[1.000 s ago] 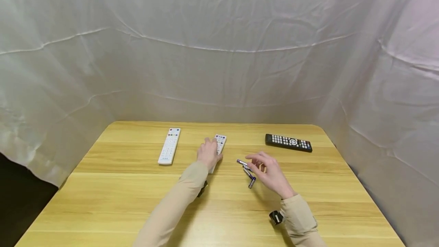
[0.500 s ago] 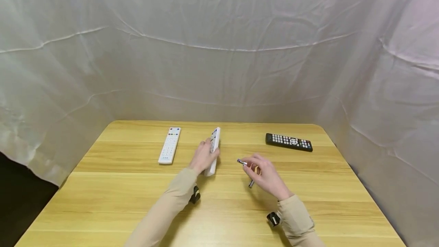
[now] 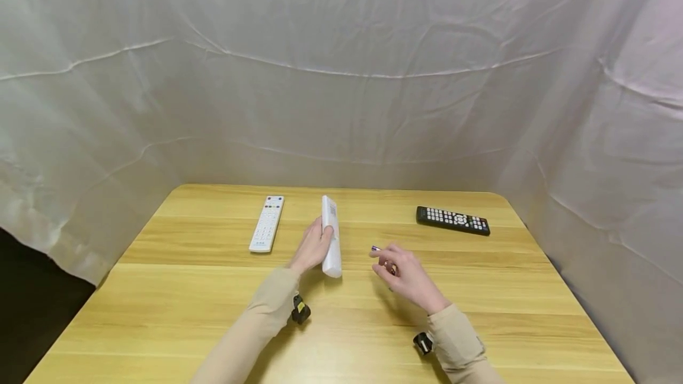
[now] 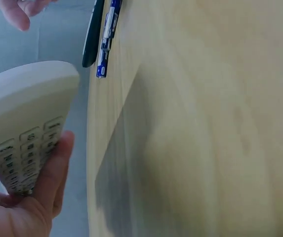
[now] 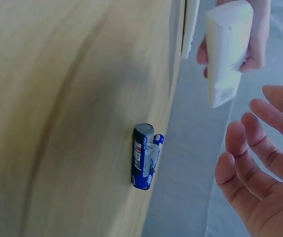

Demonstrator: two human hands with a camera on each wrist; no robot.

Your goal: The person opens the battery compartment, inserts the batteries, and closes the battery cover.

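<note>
My left hand [image 3: 312, 246] grips a white remote control [image 3: 332, 245] above the middle of the table. The remote is turned on its side, its plain back facing right. In the left wrist view its keypad [image 4: 30, 148] shows between thumb and fingers. My right hand [image 3: 408, 277] hovers right of it, fingers loosely curved and holding nothing. Several blue-and-silver batteries [image 5: 142, 155] lie on the table by the right hand. Most of them are hidden behind that hand in the head view, where one battery end [image 3: 375, 248] peeks out.
A second white remote [image 3: 267, 224] lies to the left on the wooden table [image 3: 341, 336]. A black remote [image 3: 452, 220] rests at the back right. Grey cloth [image 3: 341, 111] hangs behind the table and along both sides.
My left hand has lifted the middle white remote from the table and turned it so its back faces right. My right hand has shifted slightly left over the batteries.
</note>
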